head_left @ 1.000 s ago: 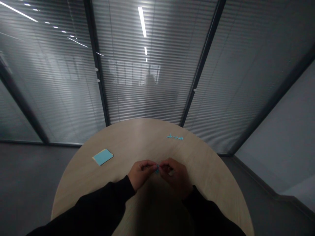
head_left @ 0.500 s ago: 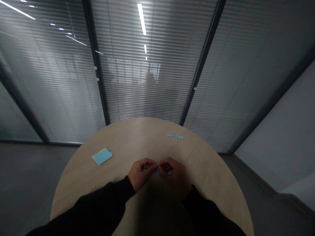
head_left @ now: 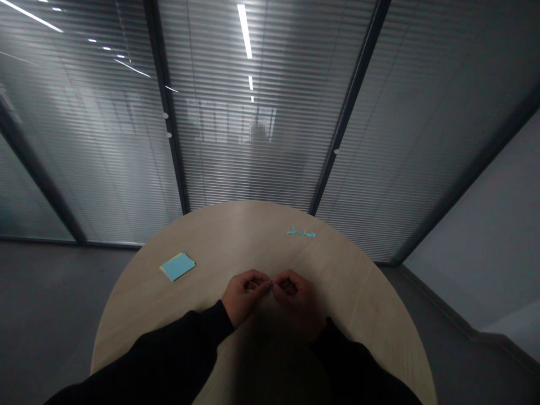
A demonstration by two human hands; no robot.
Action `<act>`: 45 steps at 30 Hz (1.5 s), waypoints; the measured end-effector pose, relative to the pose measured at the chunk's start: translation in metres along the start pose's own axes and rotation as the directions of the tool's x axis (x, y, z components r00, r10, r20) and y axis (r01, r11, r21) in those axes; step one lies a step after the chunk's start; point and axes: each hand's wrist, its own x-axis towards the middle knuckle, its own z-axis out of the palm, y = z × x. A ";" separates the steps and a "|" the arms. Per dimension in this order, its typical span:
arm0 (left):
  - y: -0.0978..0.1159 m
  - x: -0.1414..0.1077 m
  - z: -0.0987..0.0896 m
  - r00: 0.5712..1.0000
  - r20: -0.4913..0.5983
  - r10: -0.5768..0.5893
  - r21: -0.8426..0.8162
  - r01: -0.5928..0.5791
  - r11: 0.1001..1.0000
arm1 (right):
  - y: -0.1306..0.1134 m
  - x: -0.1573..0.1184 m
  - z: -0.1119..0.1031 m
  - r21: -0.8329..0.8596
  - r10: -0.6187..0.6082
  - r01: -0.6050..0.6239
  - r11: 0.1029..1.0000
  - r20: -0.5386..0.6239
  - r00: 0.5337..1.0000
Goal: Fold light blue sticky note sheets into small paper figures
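My left hand and my right hand meet fingertip to fingertip low over the table, each with thumb and forefinger pinched. Between them is a tiny bluish scrap of paper, almost wholly hidden by the fingers. Farther off to the right lies a row of small crumpled blue paper scraps. On the left, apart from my hands, rests a pad of light blue paper squares with a yellow edge showing beneath.
The round wooden table carries all of this. Beyond its far edge stands a glass partition with blinds and dark frames. A pale wall rises on the right, above grey floor.
The fingertips have drawn slightly closer together, and less of the blue scrap shows between them. The whole view has shifted a little; the pad and the scraps on the table lie as before.
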 end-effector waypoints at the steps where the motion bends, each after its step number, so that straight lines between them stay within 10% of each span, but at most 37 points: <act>1: -0.001 0.000 0.000 1.000 -0.002 -0.001 -0.001 0.001 1.000 | -0.001 0.000 0.000 -0.013 -0.006 0.006 1.000 -0.002 1.000; 28: 0.003 0.004 0.004 0.981 -0.021 -0.194 -0.347 0.175 0.921 | 0.017 0.001 0.005 0.127 0.067 -0.080 0.989 0.102 0.992; 45: -0.001 0.006 -0.002 0.997 0.034 -0.067 -0.094 0.070 0.993 | 0.022 0.007 0.000 0.207 0.104 -0.116 0.972 0.069 0.992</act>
